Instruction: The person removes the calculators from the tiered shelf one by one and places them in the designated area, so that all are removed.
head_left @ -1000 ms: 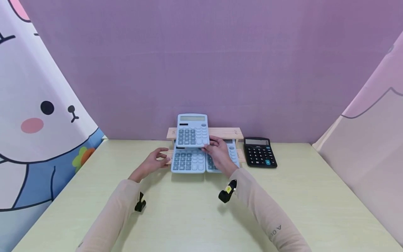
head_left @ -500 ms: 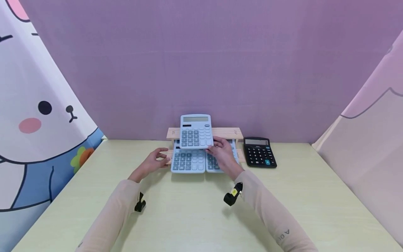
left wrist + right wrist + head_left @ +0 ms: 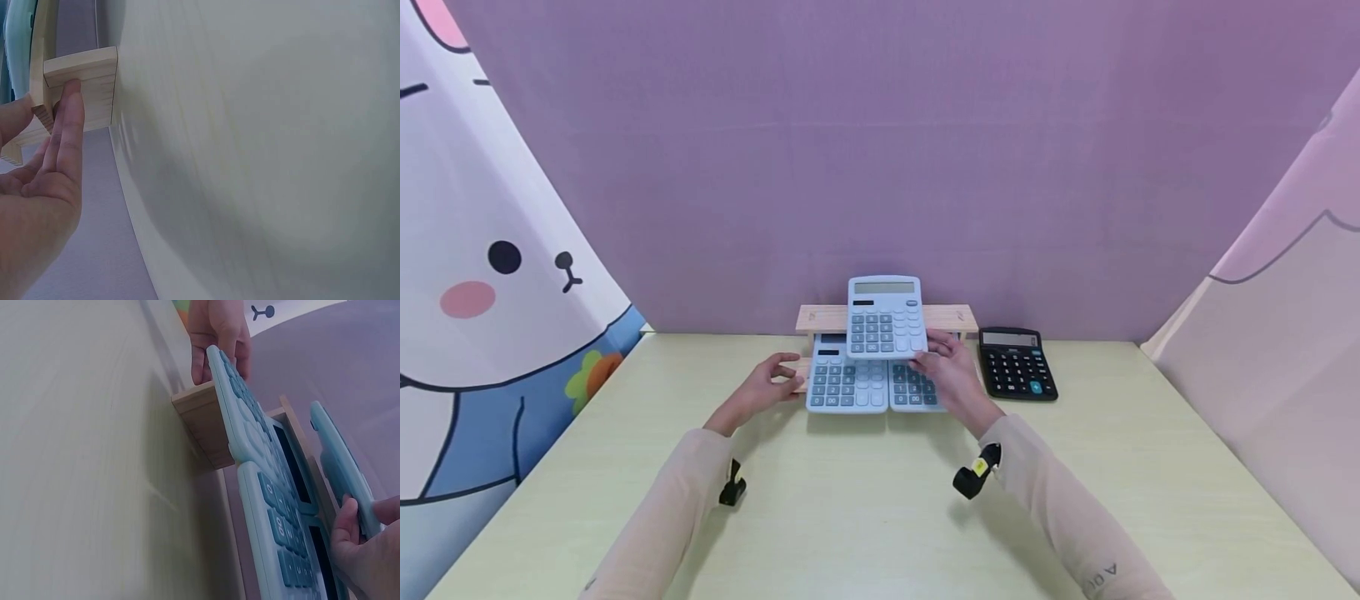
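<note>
My right hand [image 3: 961, 382] pinches a light blue calculator [image 3: 886, 310] by its lower right corner, thumb on the face side. In the right wrist view this calculator [image 3: 337, 459] hangs apart from the two below. A small two-tier wooden rack [image 3: 823, 319] stands against the back, and my left hand [image 3: 762, 390] grips its lower left end. The left wrist view shows thumb and fingers on either side of the wooden board [image 3: 41, 75]. On the lower tier lie two more light blue calculators, a left one [image 3: 831, 398] and a right one [image 3: 913, 398], side by side.
A black calculator [image 3: 1017, 371] lies on the pale table [image 3: 850, 517] just right of the rack. Behind the rack rises a purple cloth backdrop [image 3: 880, 167]. Printed cloth with a cartoon animal [image 3: 497, 350] hangs at the left.
My right hand has carried the light blue calculator rightward and slightly down along the rack's front, from its left part to about its middle. My left hand stays on the rack.
</note>
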`<state>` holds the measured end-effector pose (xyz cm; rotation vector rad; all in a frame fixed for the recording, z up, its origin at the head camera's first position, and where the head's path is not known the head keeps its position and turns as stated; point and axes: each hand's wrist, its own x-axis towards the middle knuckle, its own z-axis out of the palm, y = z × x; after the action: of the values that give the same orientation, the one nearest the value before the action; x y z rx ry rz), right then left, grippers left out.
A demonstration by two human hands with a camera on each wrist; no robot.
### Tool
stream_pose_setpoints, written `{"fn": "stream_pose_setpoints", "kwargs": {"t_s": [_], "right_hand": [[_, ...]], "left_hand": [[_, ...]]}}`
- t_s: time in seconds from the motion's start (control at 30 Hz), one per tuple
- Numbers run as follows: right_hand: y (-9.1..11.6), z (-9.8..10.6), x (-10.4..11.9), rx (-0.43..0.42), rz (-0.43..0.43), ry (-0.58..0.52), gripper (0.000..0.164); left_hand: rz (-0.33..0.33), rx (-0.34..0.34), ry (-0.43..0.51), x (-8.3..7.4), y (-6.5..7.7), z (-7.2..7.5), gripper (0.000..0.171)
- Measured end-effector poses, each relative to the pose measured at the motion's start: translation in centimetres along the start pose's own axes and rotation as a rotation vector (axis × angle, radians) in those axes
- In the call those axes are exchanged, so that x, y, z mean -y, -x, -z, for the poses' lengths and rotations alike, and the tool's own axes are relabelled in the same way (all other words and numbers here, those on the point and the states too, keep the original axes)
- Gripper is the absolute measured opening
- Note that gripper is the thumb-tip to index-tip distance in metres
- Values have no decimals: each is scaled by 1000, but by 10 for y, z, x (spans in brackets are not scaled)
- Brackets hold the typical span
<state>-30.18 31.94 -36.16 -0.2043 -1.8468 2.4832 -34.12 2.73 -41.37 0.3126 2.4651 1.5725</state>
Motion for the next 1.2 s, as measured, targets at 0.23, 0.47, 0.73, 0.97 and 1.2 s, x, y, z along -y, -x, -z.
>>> {"fn": "stream_pose_setpoints", "kwargs": {"t_s": [0.23, 0.47, 0.73, 0.97, 1.2], "right_hand": [[5, 16, 5, 14, 4, -10, 53], [13, 31, 9, 21, 16, 16, 56], [19, 51, 12, 19, 32, 32, 56], [23, 67, 18, 41, 42, 58, 54], [25, 83, 20, 56, 72, 37, 51]], "left_hand": [[-35, 10, 16, 2, 0, 0, 53], [-36, 15, 23, 4, 0, 0, 54], [-38, 22, 22, 4, 0, 1, 54], [-30, 13, 9, 3, 1, 1, 53], [-30, 12, 10, 4, 1, 1, 53]]}}
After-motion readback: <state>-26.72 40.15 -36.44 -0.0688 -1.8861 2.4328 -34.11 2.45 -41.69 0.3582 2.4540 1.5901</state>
